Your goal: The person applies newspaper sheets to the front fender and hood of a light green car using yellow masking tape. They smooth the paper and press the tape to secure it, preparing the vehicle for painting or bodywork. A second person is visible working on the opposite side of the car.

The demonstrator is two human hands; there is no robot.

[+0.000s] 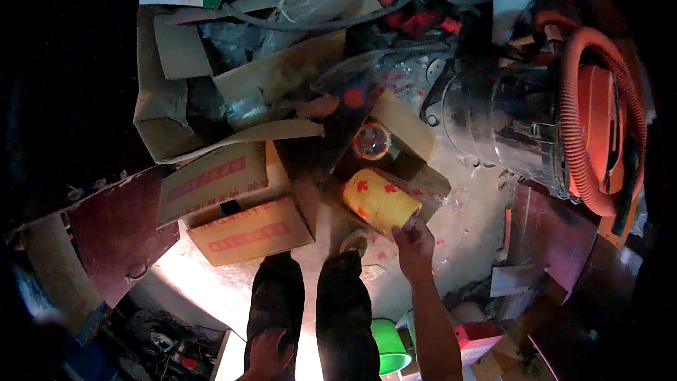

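Yellow cylindrical roll, its near end clamped in the fingers of our right hand, is at the open carton; our left hand's finger state we cannot tell.

Floor free beside the right hand
An open carton flap obstructs ahead; a canister vacuum blocks forward-right, a cardboard box left.

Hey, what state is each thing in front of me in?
Yellow roll, held at a slant
Right hand, closed on the yellow roll's near end
Left hand, lowered, fingers too dim to read
Small box, open, flaps spread
Round roll, uncovered inside the small box
Red-printed box, flaps parted
Large box, open, things inside
Orange hose, looped
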